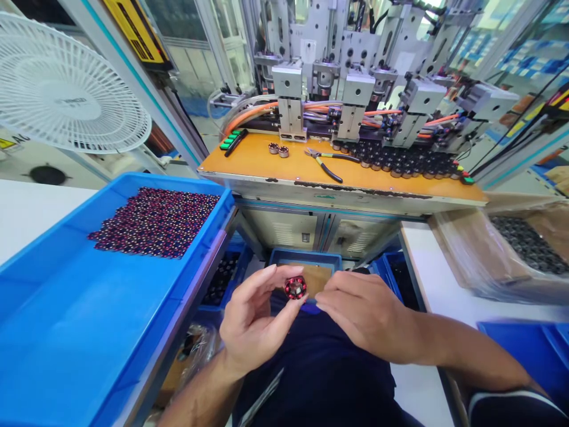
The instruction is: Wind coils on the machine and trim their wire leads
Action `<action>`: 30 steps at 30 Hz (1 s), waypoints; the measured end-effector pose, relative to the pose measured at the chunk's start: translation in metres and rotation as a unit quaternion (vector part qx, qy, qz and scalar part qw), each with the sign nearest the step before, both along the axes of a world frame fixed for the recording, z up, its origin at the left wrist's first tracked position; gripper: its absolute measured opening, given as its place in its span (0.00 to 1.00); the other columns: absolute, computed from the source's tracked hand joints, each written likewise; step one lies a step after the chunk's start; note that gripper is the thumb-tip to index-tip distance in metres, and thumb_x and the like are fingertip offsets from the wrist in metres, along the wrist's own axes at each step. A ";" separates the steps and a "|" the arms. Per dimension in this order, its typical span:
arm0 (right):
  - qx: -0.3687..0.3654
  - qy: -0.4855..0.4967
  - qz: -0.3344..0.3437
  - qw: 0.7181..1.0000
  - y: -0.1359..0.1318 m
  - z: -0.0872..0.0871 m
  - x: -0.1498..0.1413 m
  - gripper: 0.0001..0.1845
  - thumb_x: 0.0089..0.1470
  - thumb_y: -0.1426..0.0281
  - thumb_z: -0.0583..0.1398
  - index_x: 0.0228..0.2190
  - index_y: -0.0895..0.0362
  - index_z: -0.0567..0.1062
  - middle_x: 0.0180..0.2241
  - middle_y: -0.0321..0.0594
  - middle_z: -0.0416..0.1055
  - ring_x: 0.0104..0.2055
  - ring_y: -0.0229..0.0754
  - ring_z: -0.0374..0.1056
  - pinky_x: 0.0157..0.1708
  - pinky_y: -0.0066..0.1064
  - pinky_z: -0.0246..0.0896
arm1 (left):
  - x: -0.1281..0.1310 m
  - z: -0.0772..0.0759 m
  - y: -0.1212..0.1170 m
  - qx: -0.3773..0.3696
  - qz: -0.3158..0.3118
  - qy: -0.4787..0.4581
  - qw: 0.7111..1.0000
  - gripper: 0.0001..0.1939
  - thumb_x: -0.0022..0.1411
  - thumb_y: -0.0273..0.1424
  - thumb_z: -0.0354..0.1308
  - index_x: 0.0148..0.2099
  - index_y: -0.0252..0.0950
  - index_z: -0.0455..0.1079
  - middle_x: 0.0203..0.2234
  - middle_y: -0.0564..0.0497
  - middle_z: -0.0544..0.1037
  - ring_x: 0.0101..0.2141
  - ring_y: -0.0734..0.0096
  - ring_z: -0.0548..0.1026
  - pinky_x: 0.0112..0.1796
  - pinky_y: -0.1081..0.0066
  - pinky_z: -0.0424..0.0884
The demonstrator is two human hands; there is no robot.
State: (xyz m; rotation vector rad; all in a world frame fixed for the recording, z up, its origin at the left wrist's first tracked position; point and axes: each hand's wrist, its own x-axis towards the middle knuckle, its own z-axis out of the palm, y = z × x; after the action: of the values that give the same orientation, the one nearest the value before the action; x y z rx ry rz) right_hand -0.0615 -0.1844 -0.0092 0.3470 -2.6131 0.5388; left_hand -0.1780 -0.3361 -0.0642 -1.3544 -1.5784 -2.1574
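My left hand [253, 320] pinches a small round red-wound coil part [295, 287] between thumb and fingertips, held above my lap. My right hand [360, 311] lies just to its right, palm down, fingers together with their tips near the part; whether they touch it I cannot tell. A large blue tray [66, 332] at my left holds a flat layer of several similar dark red parts [157, 222].
An orange bench shelf [275, 169] ahead carries pliers [326, 163], two small rings [278, 149] and a row of dark parts [400, 160] under a machine. A white fan [62, 89] stands far left. A bagged box of parts [524, 243] sits right. Blue bins [304, 261] are below.
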 end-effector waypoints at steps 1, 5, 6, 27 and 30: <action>-0.009 -0.007 0.002 1.000 0.000 -0.001 -0.001 0.11 0.62 0.78 0.54 0.31 0.60 0.74 0.27 0.39 0.70 0.29 0.35 0.64 0.31 0.26 0.60 | 0.000 0.000 0.000 0.001 -0.001 -0.001 1.000 0.43 0.47 0.07 0.64 0.63 0.39 0.63 0.46 0.48 0.82 0.44 0.70 0.81 0.44 0.73 0.80; -0.077 -0.013 -0.004 0.997 -0.002 -0.004 -0.002 0.08 0.61 0.76 0.56 0.31 0.61 0.73 0.30 0.41 0.72 0.31 0.35 0.66 0.32 0.26 0.61 | -0.001 -0.001 -0.001 -0.006 -0.003 -0.003 1.000 0.44 0.47 0.07 0.64 0.63 0.39 0.63 0.47 0.48 0.82 0.44 0.70 0.81 0.45 0.74 0.79; -0.093 -0.017 -0.004 0.996 -0.002 -0.005 -0.003 0.07 0.61 0.75 0.57 0.31 0.61 0.73 0.31 0.42 0.72 0.31 0.35 0.66 0.33 0.26 0.62 | -0.001 -0.002 -0.001 -0.008 -0.004 -0.004 1.000 0.44 0.47 0.07 0.64 0.63 0.39 0.63 0.47 0.48 0.82 0.45 0.70 0.81 0.45 0.73 0.79; -0.393 -0.188 0.071 0.898 0.008 -0.013 -0.001 0.06 0.51 0.71 0.67 0.30 0.61 0.76 0.26 0.35 0.69 0.26 0.30 0.63 0.30 0.22 0.61 | 0.007 0.004 0.007 -0.024 -0.028 -0.160 0.986 0.36 0.53 0.12 0.63 0.60 0.44 0.65 0.44 0.51 0.83 0.44 0.71 0.81 0.43 0.78 0.79; -0.484 -0.143 0.003 0.863 0.011 -0.007 -0.012 0.16 0.44 0.66 0.72 0.31 0.59 0.73 0.29 0.35 0.69 0.32 0.34 0.63 0.34 0.26 0.62 | 0.009 0.002 0.008 -0.025 -0.031 -0.124 0.991 0.39 0.52 0.11 0.64 0.62 0.45 0.64 0.46 0.50 0.82 0.42 0.73 0.81 0.42 0.77 0.79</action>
State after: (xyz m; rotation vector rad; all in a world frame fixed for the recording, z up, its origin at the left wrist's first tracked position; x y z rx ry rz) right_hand -0.0735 -0.1732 -0.0163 -0.0717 -2.2072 1.8884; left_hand -0.1690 -0.3284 -0.0620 -1.2009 -1.7060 -2.4207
